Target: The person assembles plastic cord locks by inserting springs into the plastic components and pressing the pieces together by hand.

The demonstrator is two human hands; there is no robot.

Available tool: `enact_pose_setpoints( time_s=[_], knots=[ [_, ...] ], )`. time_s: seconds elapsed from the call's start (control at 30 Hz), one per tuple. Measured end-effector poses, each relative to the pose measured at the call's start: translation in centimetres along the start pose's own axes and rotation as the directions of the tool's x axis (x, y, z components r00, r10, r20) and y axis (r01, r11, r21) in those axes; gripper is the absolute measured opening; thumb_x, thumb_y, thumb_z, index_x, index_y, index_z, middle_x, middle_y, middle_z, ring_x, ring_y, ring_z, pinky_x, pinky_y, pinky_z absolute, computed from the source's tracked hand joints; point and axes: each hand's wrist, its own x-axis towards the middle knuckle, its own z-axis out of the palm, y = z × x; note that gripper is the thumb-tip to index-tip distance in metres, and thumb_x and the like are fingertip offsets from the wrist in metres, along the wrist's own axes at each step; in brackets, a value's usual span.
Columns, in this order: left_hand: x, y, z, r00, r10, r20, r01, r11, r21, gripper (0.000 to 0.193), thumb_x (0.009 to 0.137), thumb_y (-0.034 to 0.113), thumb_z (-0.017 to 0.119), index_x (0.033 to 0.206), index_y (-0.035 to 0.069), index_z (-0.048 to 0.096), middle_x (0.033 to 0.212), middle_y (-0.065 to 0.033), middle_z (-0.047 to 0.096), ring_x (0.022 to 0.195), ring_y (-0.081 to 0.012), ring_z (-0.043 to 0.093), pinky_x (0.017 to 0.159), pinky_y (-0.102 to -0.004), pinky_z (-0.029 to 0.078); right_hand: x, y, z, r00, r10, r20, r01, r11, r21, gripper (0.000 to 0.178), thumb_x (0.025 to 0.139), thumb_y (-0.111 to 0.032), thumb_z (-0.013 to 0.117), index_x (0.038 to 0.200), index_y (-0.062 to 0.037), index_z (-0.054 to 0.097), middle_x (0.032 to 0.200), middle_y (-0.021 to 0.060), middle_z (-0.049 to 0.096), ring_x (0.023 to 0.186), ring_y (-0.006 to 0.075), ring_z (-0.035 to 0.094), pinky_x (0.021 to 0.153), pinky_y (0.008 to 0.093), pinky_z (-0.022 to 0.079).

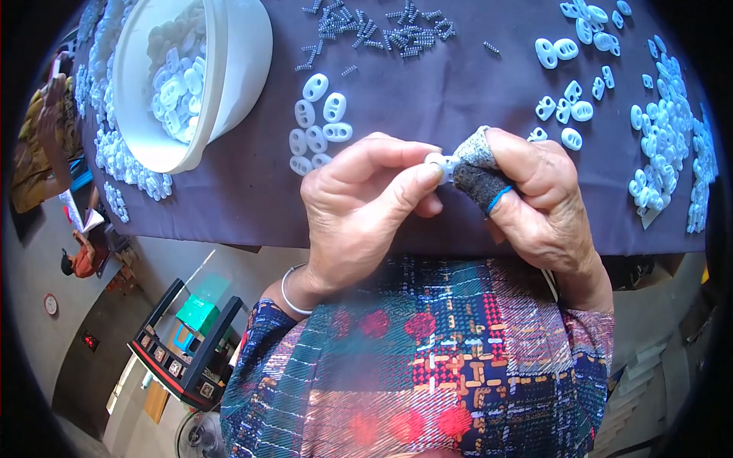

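My left hand (365, 202) and my right hand (534, 195) meet over the near edge of a dark purple cloth-covered table (427, 99). Between their fingertips they pinch one small white plastic two-hole piece (441, 162). The thumb and forefinger of my right hand wear grey knitted finger covers (479, 169), one with a blue band. A silver bangle (290, 294) circles my left wrist.
A white bowl (229, 69) of white plastic pieces stands at the back left. Loose white pieces (319, 122) lie ahead of my left hand, with heaps (664, 145) along the right edge. Small dark springs (382, 30) are scattered at the back. Other people are at the far left.
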Motion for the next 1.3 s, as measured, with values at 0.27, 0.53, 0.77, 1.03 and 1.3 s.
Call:
enact_pose_setpoints(
  time_s=[0.27, 0.53, 0.77, 1.03, 1.3],
  knots=[
    [0.2, -0.1, 0.0, 1.000, 0.017, 0.014, -0.018, 1.000, 0.020, 0.012, 0.082, -0.003, 0.064, 0.094, -0.004, 0.063, 0.085, -0.0067, 0.063, 0.067, -0.0098, 0.060, 0.059, -0.0194, 0.051, 0.2, -0.2, -0.1, 0.998, 0.050, 0.034, -0.049, 0.999, -0.017, 0.008, 0.082, -0.006, 0.055, 0.084, 0.0012, 0.059, 0.053, -0.0016, 0.048, 0.039, 0.0059, 0.046, 0.038, 0.0215, 0.033],
    [0.0, 0.0, 0.2, 1.000, 0.014, -0.001, -0.014, 1.000, -0.003, 0.011, 0.084, 0.001, 0.062, 0.094, -0.002, 0.062, 0.081, -0.0073, 0.064, 0.064, -0.0112, 0.061, 0.059, -0.0221, 0.050, 0.1, 0.0, -0.1, 1.000, 0.014, 0.022, -0.013, 0.998, -0.055, 0.007, 0.084, -0.003, 0.052, 0.085, -0.0002, 0.059, 0.054, -0.0019, 0.049, 0.040, 0.0049, 0.046, 0.037, 0.0201, 0.033],
    [0.4, 0.4, 0.0, 0.999, -0.037, 0.019, 0.039, 0.997, -0.070, 0.013, 0.084, 0.006, 0.063, 0.094, -0.002, 0.060, 0.081, -0.0082, 0.064, 0.063, -0.0124, 0.061, 0.057, -0.0237, 0.051, 0.2, 0.0, -0.1, 0.996, -0.059, -0.066, 0.053, 0.994, -0.092, 0.011, 0.082, -0.005, 0.058, 0.092, 0.0003, 0.059, 0.061, -0.0027, 0.053, 0.048, 0.0034, 0.049, 0.042, 0.0202, 0.037],
    [0.5, 0.5, -0.3, 0.992, -0.102, 0.070, 0.111, 0.983, -0.145, 0.013, 0.086, 0.008, 0.061, 0.095, -0.001, 0.057, 0.082, -0.0076, 0.062, 0.065, -0.0126, 0.061, 0.056, -0.0235, 0.051, 0.0, -0.7, 0.5, 0.979, -0.201, -0.012, 0.186, 0.927, -0.326, 0.028, 0.070, 0.003, 0.064, 0.097, 0.0027, 0.057, 0.079, 0.0102, 0.061, 0.069, 0.0153, 0.063, 0.061, 0.0250, 0.048],
    [-0.3, 0.5, -0.4, 0.998, -0.066, 0.025, 0.069, 0.983, -0.167, 0.011, 0.086, 0.008, 0.061, 0.093, 0.000, 0.057, 0.082, -0.0080, 0.062, 0.064, -0.0139, 0.061, 0.057, -0.0256, 0.051, 0.0, 0.1, -0.6, 0.946, -0.267, -0.183, 0.201, 0.927, -0.317, 0.026, 0.071, 0.009, 0.056, 0.097, 0.0050, 0.060, 0.085, 0.0128, 0.062, 0.079, 0.0191, 0.063, 0.069, 0.0272, 0.048]
  ],
)
